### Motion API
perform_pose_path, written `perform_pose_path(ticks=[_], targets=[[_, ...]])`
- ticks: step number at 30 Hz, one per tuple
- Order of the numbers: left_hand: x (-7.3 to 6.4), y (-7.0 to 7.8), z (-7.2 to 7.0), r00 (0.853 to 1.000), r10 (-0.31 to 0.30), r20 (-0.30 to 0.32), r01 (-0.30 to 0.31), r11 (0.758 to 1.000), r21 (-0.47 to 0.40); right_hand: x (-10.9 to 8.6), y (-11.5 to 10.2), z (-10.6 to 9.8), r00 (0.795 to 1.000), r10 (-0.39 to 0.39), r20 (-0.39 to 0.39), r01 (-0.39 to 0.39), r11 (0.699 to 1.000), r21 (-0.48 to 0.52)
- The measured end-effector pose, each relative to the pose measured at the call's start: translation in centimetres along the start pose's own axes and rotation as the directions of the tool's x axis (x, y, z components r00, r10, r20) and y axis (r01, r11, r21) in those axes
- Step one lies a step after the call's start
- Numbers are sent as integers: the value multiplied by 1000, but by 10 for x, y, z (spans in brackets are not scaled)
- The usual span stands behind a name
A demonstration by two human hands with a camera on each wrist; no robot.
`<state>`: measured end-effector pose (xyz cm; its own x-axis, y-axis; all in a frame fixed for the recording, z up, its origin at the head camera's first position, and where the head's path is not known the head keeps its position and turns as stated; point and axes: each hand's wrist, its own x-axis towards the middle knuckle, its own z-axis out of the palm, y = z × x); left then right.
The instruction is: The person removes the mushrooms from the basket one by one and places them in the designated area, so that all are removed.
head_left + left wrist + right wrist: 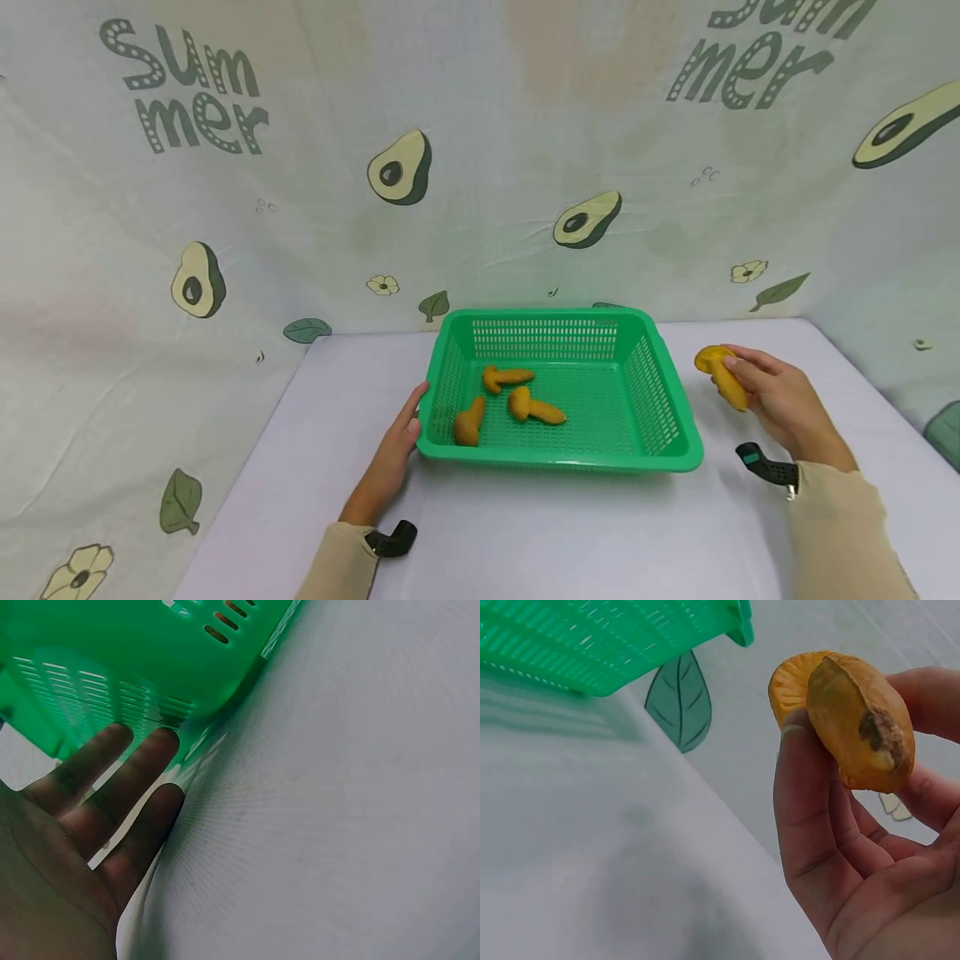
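Observation:
A green plastic basket (558,460) with slotted walls stands on the table. Inside it lie three orange-brown mushrooms, one mushroom (508,377) at the back, another mushroom (536,408) in front of it and a third mushroom (468,423) by the left wall. My left hand (390,462) is at the basket's left side, its fingers fairly straight against the outer wall in the left wrist view. To the right of the basket, my right hand (787,400) pinches a yellow-orange mushroom (861,724) between thumb and fingers. Its stem end, with a dark brown patch, faces the right wrist camera.
A white cloth covers the table (525,533). Behind it hangs a pale curtain (480,250) printed with avocados, leaves and lettering. Dark bands with small black devices sit on both wrists, over beige sleeves (843,525).

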<state>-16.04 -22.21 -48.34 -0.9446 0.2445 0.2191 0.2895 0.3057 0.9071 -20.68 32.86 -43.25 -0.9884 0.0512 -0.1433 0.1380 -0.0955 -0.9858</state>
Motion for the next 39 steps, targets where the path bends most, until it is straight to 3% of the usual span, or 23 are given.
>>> perform_pose_path(ticks=[6, 11, 14, 18, 24, 32, 39], targets=[[-1, -3, 1, 1000, -4, -23, 4, 1000, 3, 4, 5, -1, 999, 43, 5, -43, 999, -7], [-5, -5, 4, 1000, -15, -20, 15, 1000, 4, 7, 12, -4, 999, 50, 1, -49, 988, -143], [-6, -4, 6, 1000, -11, -9, 11, 1000, 2, 8, 18, -7, 1000, 18, -8, -19, 956, -293], [-4, -1, 7, 1000, -19, -6, 19, 1000, -5, 10, 25, -8, 999, -20, -27, 6, 890, -457], [1, 0, 2, 1000, -17, -8, 17, 1000, -8, 18, 28, -3, 995, -53, -81, 7, 875, -483], [4, 1, -1, 1000, -2, 4, 2, 1000, -1, 20, 31, -2, 992, 22, -126, -84, 857, -508], [3, 2, 0, 1000, 28, -3, -28, 999, 19, 20, 34, -5, 991, -14, -135, -57, 861, -506]])
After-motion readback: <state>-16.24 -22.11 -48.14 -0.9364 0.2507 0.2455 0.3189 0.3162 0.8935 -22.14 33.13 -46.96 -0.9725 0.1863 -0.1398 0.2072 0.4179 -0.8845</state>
